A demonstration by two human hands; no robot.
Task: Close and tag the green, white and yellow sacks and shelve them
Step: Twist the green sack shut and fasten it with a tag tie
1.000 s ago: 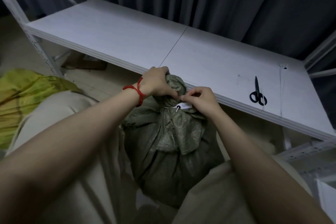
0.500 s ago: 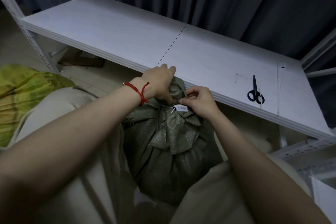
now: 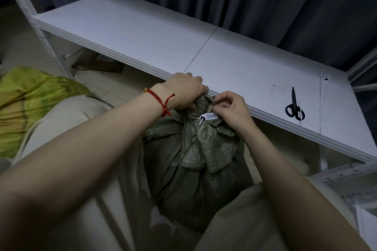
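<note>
Although one sack is closed and labelled, nothing is shelved at this inspection. Far left of the green sack, the yellow sack lies slumped on the floor. Its mouth is out of view and no tag shows on it. The white sack cannot be identified: pale shapes flank the green sack on both sides, and whether either is a sack or a trouser leg cannot be told.

The left hand, with a red cord at the wrist, is clamped round the bunched neck of the green sack, fingers curled into the cloth. The green sack itself stands upright on the floor, its neck gathered tight and a white tag tied at its throat. The right hand, on the right of that neck, pinches thumb to fingertips just above the tag. Whether it holds tie or fabric is too small to tell.

Behind the green sack runs the shelf. Scissors lie on it, well right of the green sack.

Assessment: closing and tagging of this sack appear finished or nearly so. Lifting it onto the shelf is outstanding, as, by all that shows, is the work on the other two.
</note>
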